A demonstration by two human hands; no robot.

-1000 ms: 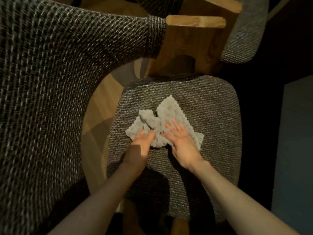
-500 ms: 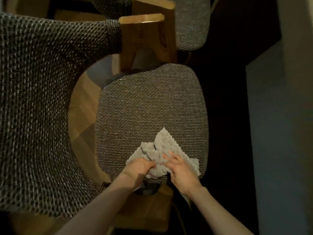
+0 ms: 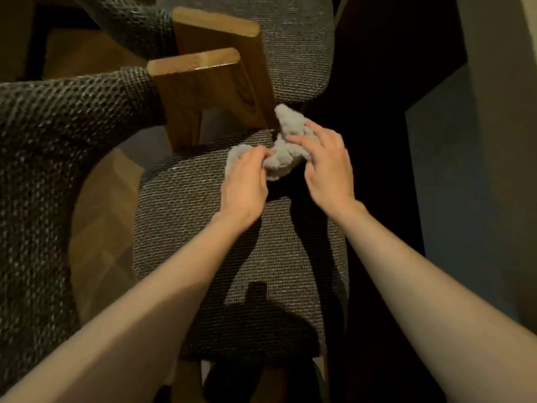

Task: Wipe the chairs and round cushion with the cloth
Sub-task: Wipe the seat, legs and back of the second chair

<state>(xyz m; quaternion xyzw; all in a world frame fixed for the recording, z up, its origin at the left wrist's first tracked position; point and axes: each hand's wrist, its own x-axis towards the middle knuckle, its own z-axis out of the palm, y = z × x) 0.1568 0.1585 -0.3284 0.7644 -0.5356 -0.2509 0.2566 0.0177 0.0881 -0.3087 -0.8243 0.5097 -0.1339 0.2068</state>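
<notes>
Crumpled pale grey cloth (image 3: pixel 286 158) lies at 1 o'clock on the grey woven chair seat (image 3: pixel 232 257), axis 8-to-2 o'clock; left hand (image 3: pixel 247 181) pinches one end, right hand (image 3: pixel 328 170) clutches the other.

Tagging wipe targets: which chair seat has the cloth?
The near seat, under both forearms: cloth bunched at its far edge, held by left hand and right hand. The farther seat, beyond the wooden posts, has none.

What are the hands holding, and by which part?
Both hold the bunched pale grey knitted cloth: the left hand grips its left end, the right hand its right side, by the far edge of the grey woven chair seat.
</notes>
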